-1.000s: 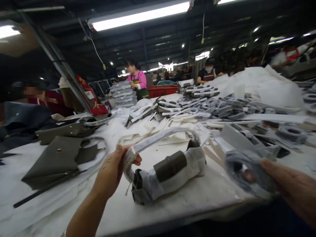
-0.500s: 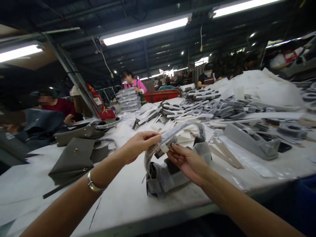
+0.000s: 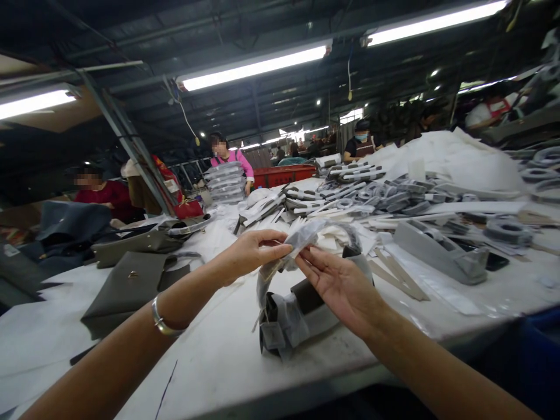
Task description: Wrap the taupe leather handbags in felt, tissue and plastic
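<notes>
A dark handbag (image 3: 300,321), partly covered in white wrapping, sits on the table in front of me. Its arched handle (image 3: 308,233) is sheathed in clear plastic. My left hand (image 3: 251,254) pinches the handle between thumb and fingers on its left side. From below, my right hand (image 3: 339,277) presses its fingertips against the same stretch of handle, palm turned up. Part of the bag's top is hidden behind my right hand.
Grey-green bags (image 3: 131,286) lie to the left on white sheets. A heap of wrapped straps (image 3: 402,195) spreads across the back, with a grey wrapped bag (image 3: 437,251) at right. Co-workers stand beyond, one behind stacked plastic-wrapped packs (image 3: 226,181).
My right hand has turned palm-up and slid under the handle. The small white piece and dark band seen at its fingertips before are no longer visible. The left hand keeps its pinch.
</notes>
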The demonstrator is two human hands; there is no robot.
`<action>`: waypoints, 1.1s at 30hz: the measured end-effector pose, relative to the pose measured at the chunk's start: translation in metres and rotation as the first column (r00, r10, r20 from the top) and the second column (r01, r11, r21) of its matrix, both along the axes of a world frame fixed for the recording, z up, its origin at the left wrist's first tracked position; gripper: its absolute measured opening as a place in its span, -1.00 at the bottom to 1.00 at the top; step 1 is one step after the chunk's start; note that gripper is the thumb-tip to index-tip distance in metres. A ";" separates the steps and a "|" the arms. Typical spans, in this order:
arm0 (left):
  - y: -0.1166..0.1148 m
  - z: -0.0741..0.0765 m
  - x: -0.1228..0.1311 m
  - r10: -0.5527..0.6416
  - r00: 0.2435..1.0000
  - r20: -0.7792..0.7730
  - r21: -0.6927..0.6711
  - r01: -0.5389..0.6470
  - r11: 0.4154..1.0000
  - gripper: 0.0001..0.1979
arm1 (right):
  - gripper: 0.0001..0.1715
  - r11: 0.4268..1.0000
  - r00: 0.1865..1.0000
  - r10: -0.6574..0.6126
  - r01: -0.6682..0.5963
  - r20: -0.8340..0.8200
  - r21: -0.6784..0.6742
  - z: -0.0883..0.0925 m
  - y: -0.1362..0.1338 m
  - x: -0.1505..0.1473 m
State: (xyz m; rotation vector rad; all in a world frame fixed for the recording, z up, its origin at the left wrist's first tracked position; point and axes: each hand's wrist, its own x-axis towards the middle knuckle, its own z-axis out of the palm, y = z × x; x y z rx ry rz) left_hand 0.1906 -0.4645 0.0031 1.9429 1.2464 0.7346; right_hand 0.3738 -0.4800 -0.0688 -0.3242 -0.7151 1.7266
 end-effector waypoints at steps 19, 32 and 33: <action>-0.007 -0.028 0.026 -0.038 0.996 0.078 -0.089 0.045 0.995 -0.61 | -0.71 0.819 0.683 -0.455 0.068 0.572 0.570 -0.031 0.009 0.067; -0.002 -0.009 0.024 0.240 0.814 0.529 -0.177 -0.171 0.969 -0.56 | -0.83 0.891 -0.400 -0.353 0.132 0.846 0.435 -0.159 0.106 0.209; -0.007 -0.009 0.028 0.240 0.809 0.536 -0.168 -0.177 0.970 -0.55 | -0.83 0.906 -0.429 -0.320 0.122 0.845 0.405 -0.161 0.110 0.209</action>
